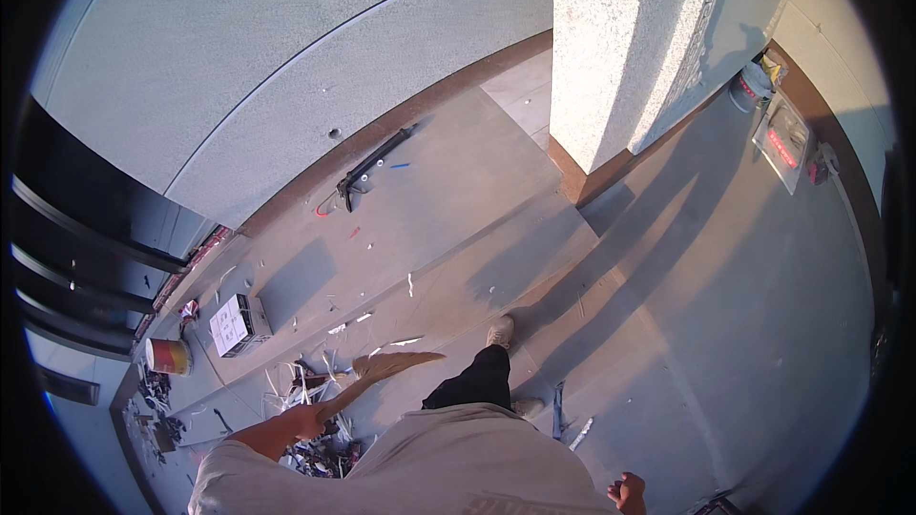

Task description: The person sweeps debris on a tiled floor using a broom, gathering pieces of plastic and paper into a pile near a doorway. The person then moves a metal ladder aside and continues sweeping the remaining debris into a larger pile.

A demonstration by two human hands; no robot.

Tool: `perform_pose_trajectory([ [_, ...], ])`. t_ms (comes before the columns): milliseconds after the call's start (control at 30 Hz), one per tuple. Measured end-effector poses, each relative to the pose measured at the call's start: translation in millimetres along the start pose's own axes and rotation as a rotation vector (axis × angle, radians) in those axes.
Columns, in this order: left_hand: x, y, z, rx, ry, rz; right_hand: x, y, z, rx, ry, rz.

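Note:
My left hand point(305, 422) is closed round the handle of a straw broom point(396, 363). The fan of tan bristles points to the right, just left of my dark trouser leg. Under and beside that hand lies a heap of rubbish point(329, 453), with white strips and dark scraps in it. Low on the right hangs my right hand point(627, 492), its fingers curled in and nothing visible in them. My shoe point(501, 330) stands on the tiled floor ahead of my body.
A white box point(239, 326) and a red-yellow bucket point(169, 356) stand at the left. A black caulking gun point(374, 169) lies near the wall. A pillar point(611, 67) rises ahead; another bucket point(750, 88) is at far right. Low step edges cross the floor.

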State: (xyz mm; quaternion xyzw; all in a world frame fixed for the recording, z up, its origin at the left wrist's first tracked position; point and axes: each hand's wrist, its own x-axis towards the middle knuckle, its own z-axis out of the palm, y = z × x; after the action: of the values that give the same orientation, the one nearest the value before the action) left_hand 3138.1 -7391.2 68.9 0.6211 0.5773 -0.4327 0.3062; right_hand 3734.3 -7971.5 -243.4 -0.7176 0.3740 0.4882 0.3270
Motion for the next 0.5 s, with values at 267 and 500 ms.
perform_pose_trajectory([
  [267,105,104,-72,-0.116,0.346,0.198,57,38,-49,-1.31,0.131,-1.28],
  [500,232,217,-115,0.069,0.235,0.428,-57,-102,29,0.068,-0.62,-0.166],
])
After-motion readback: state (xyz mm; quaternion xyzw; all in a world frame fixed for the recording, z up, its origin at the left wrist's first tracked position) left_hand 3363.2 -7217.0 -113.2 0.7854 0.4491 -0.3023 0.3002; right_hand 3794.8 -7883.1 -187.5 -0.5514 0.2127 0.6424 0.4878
